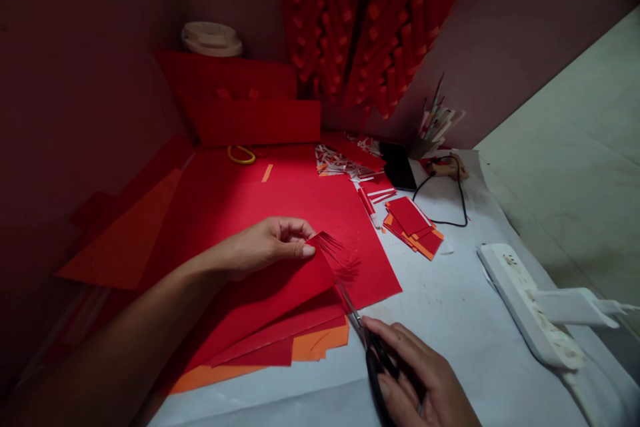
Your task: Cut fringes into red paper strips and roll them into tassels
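From where I stand, the two hands work apart from each other over the red paper on the table. The left hand (287, 240) has thumb and fingers pinched on the corner of a fringed red paper (316, 240), which is held over a large red sheet (310, 193); its thin cut strands fan out toward the right. The right hand (420, 373) is wrapped round the black handles of a pair of scissors (371, 347), their blades pointing up to the paper's cut edge. The blades are thin and dim in this light, so I can't tell whether they are closed on the paper. Under the near edge of the red paper, orange paper (320, 343) sticks out.

Just beyond the large sheet's right edge, a stack of red and orange cards (413, 227) lies near a red-and-white tube (369, 207). Behind these are a heap of paper scraps (336, 161), a dark phone (399, 170) and a holder of pens and brushes (425, 145). A black cable (466, 210) loops beside the phone. On the right rests a white power strip (523, 303) with a plug (570, 307) in it.
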A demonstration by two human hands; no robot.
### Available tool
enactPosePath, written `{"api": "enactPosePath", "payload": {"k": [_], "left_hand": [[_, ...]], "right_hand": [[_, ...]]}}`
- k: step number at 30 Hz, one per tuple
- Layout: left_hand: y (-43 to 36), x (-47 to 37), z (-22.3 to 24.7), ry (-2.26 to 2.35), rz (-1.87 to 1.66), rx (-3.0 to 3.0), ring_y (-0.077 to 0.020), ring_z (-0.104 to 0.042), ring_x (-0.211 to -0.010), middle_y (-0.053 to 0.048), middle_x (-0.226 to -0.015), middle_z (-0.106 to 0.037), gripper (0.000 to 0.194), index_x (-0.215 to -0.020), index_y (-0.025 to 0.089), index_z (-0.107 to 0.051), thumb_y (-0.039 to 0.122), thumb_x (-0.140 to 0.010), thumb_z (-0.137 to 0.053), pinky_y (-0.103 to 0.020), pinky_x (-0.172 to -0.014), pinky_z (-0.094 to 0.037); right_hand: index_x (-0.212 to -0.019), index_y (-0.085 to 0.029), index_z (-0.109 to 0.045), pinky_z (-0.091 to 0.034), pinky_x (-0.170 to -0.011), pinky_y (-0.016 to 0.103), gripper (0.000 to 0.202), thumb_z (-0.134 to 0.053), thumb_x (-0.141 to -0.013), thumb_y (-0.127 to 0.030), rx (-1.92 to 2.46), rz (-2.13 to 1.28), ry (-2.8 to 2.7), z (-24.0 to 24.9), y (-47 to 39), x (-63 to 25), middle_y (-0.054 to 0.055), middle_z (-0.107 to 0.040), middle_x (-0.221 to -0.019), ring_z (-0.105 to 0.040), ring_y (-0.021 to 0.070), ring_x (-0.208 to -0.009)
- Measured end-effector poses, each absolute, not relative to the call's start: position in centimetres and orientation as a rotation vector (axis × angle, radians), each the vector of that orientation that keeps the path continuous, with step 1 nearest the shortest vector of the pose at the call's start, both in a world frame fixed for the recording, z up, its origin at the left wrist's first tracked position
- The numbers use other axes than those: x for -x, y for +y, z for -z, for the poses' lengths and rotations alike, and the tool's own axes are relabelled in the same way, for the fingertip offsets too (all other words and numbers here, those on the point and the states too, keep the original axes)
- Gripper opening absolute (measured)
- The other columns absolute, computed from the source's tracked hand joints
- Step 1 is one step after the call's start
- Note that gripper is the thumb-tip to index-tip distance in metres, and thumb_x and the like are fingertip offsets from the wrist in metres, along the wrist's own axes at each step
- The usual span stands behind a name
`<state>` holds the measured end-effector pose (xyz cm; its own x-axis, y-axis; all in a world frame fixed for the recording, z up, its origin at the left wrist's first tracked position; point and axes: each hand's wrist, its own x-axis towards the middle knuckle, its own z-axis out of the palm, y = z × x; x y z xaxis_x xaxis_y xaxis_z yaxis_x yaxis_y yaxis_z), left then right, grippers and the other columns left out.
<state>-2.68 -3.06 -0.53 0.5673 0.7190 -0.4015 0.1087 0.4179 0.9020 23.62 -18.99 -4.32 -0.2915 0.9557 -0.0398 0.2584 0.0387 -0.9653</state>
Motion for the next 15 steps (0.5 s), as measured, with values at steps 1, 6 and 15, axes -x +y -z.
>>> {"api": "enactPosePath", "payload": {"k": [1,6,15], "left_hand": [[-3.1,2.6,0.5,0.916,-0.453,-1.095,-0.0087,-0.047,-0.064,0.004,-0.073,-0.062,0.023,-0.083,0.016,-0.066,0.033,-0.074,-0.079,-0.022,-0.062,-0.033],[-3.2,2.5,0.4,0.914,-0.449,-1.099,-0.0093,-0.047,-0.063,0.004,-0.070,-0.061,0.024,-0.082,0.016,-0.066,0.033,-0.072,-0.080,-0.023,-0.063,-0.033],[-3.6,1.9,0.4,0.898,-0.411,-1.093,-0.0097,-0.047,-0.065,0.004,-0.072,-0.062,0.022,-0.081,0.017,-0.065,0.033,-0.073,-0.078,-0.024,-0.065,-0.033]], "right_hand": [[-0.134,-0.033,-0.059,-0.059,-0.058,0.024,0.050,-0.059,-0.086,-0.016,1.250,-1.293,-1.632,4.3,-19.0,-23.5,0.007,-0.069,-0.095,-0.067,0.0178,-0.066],[-0.130,-0.033,-0.063,-0.057,-0.057,0.023,0.048,-0.059,-0.084,-0.018,1.295,-1.243,-1.545,4.6,-19.4,-22.8,0.008,-0.069,-0.096,-0.068,0.0192,-0.073],[-0.127,-0.028,-0.066,-0.057,-0.055,0.023,0.047,-0.061,-0.080,-0.023,1.357,-1.217,-1.510,4.6,-19.5,-22.3,0.010,-0.069,-0.098,-0.069,0.0207,-0.076]]}}
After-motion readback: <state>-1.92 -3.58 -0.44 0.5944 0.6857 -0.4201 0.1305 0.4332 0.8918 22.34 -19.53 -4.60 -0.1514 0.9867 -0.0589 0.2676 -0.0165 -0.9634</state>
